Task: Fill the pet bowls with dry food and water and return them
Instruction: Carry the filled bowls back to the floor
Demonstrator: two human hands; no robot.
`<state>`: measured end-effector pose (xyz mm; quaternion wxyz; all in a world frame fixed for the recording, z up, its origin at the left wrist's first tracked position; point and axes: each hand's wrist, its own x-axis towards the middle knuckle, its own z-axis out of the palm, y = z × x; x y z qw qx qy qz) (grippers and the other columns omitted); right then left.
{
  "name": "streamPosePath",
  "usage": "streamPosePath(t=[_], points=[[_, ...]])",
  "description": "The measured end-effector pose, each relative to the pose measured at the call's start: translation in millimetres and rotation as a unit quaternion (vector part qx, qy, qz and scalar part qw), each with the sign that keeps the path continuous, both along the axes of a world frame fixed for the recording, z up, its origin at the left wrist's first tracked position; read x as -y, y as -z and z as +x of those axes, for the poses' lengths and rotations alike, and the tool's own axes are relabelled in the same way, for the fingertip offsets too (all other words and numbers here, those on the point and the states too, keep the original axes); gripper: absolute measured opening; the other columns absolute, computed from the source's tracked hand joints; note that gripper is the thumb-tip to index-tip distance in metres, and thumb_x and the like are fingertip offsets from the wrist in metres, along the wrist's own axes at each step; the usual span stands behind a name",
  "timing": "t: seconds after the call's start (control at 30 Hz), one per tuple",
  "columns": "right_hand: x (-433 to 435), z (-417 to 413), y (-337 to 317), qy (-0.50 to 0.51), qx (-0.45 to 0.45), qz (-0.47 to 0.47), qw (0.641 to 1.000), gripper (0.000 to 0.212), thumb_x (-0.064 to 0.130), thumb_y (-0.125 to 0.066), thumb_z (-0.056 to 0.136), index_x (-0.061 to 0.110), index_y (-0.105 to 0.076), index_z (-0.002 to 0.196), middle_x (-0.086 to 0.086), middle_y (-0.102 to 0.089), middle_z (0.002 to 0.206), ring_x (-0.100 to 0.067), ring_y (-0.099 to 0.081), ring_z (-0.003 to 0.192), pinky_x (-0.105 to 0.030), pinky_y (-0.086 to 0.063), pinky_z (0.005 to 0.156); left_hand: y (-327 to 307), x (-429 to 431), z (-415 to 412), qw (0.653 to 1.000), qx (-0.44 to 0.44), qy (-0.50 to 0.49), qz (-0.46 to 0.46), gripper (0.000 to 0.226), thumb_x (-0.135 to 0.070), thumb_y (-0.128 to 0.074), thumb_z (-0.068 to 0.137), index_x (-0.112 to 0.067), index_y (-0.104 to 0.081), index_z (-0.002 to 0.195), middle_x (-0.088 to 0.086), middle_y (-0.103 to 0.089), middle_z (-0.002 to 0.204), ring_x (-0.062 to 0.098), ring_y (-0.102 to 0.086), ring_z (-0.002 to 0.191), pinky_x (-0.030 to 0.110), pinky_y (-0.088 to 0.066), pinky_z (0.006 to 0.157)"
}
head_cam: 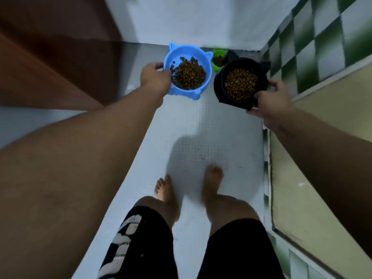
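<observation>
A blue cat-eared bowl [177,55] full of brown dry food is held out in front of me, above the floor. My left hand [154,76] grips its left rim, thumb over the edge. To the right, a black cat-eared bowl [219,81] also holds dry food. My right hand [270,103] grips its lower right rim. Both bowls are held roughly level, side by side. A small green bowl [218,58] with some brown food sits on the floor beyond them, by the far wall.
I stand barefoot on a pale tiled floor [201,127] in a narrow corridor. A brown wooden door [50,63] lies on the left. A green-and-white checkered tiled wall [326,43] and a beige panel [314,178] run along the right. A white wall closes the far end.
</observation>
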<state>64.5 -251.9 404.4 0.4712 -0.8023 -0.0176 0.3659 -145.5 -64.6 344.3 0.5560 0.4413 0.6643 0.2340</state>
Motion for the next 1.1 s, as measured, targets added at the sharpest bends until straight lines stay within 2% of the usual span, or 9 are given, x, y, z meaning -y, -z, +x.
streamPosePath(t=[0.1,0.2,0.37,0.47,0.57,0.7,0.8,0.97,1.1], points=[[-36.6,27.8,74.6,-0.020,0.007,-0.014,1.000,0.045,-0.004,-0.049,0.094,0.029,-0.047,0.124,-0.009,-0.050,0.126,-0.032,-0.061,0.108,-0.040,-0.060,0.068,65.5,-21.1,28.9,1.000,0.014,-0.023,0.010,0.033,-0.021,-0.064,0.077,-0.024,-0.073,0.108,0.005,-0.076,0.101,0.026,-0.076,0.083,0.048,-0.064,0.076],[-72.0,57.3,152.5,-0.027,0.003,-0.019,0.999,0.048,-0.005,-0.049,0.095,0.026,-0.048,0.132,-0.009,-0.051,0.119,-0.031,-0.062,0.104,-0.038,-0.059,0.066,145.7,-46.5,52.9,0.998,-0.004,-0.050,0.026,0.037,-0.024,-0.060,0.072,-0.024,-0.076,0.106,0.002,-0.078,0.093,0.024,-0.076,0.080,0.048,-0.064,0.075],[-127.9,101.1,277.1,-0.039,0.004,-0.025,0.999,0.049,-0.005,-0.051,0.094,0.024,-0.048,0.134,-0.012,-0.054,0.117,-0.034,-0.062,0.103,-0.053,-0.058,0.081,268.8,-87.2,85.0,0.996,-0.038,-0.046,0.071,0.034,-0.016,-0.060,0.083,-0.019,-0.079,0.111,0.003,-0.076,0.087,0.023,-0.074,0.079,0.042,-0.064,0.076],[-155.5,123.5,339.4,-0.046,0.007,-0.023,0.999,0.043,-0.004,-0.051,0.093,0.026,-0.050,0.124,-0.011,-0.055,0.112,-0.034,-0.063,0.102,-0.053,-0.058,0.081,334.6,-107.2,102.9,0.994,-0.048,-0.051,0.080,0.031,-0.014,-0.061,0.085,-0.018,-0.080,0.110,0.004,-0.076,0.089,0.023,-0.074,0.082,0.038,-0.063,0.076],[-172.7,139.8,391.9,-0.054,0.021,-0.025,0.998,0.041,-0.005,-0.051,0.093,0.027,-0.051,0.118,-0.013,-0.055,0.112,-0.034,-0.063,0.097,-0.052,-0.059,0.077,390.9,-122.3,123.3,0.995,-0.042,-0.057,0.067,0.034,-0.019,-0.062,0.085,-0.017,-0.078,0.115,0.006,-0.078,0.099,0.023,-0.074,0.088,0.038,-0.063,0.081],[-181.6,162.1,442.6,-0.045,0.040,-0.038,0.997,0.045,-0.005,-0.051,0.092,0.024,-0.054,0.126,-0.015,-0.056,0.111,-0.034,-0.062,0.090,-0.060,-0.057,0.079,436.3,-132.5,149.0,0.995,-0.036,-0.063,0.068,0.034,-0.019,-0.064,0.083,-0.016,-0.079,0.113,0.004,-0.078,0.100,0.021,-0.074,0.089,0.038,-0.062,0.085],[-182.6,173.6,467.3,-0.044,0.035,-0.065,0.996,0.046,-0.005,-0.052,0.091,0.023,-0.053,0.127,-0.016,-0.057,0.111,-0.035,-0.063,0.092,-0.056,-0.059,0.077,455.5,-138.8,159.7,0.995,-0.039,-0.064,0.061,0.030,-0.017,-0.067,0.086,-0.016,-0.079,0.113,0.003,-0.077,0.100,0.020,-0.074,0.089,0.036,-0.062,0.085],[-181.2,178.3,494.9,-0.045,0.044,-0.089,0.994,0.047,-0.005,-0.053,0.090,0.022,-0.056,0.129,-0.013,-0.061,0.107,-0.033,-0.065,0.096,-0.056,-0.058,0.081,475.9,-143.4,161.2,0.995,-0.042,-0.070,0.055,0.027,-0.017,-0.067,0.088,-0.019,-0.079,0.112,0.000,-0.076,0.094,0.015,-0.072,0.082,0.032,-0.063,0.078],[-178.8,198.8,538.3,-0.024,0.079,-0.085,0.993,0.059,0.008,-0.061,0.079,0.020,-0.058,0.137,-0.012,-0.065,0.127,-0.034,-0.067,0.105,-0.056,-0.057,0.088,482.4,-142.2,156.5,0.994,-0.040,-0.084,0.057,0.023,-0.018,-0.075,0.087,-0.016,-0.078,0.111,0.000,-0.075,0.090,0.018,-0.074,0.085,0.036,-0.062,0.082]])
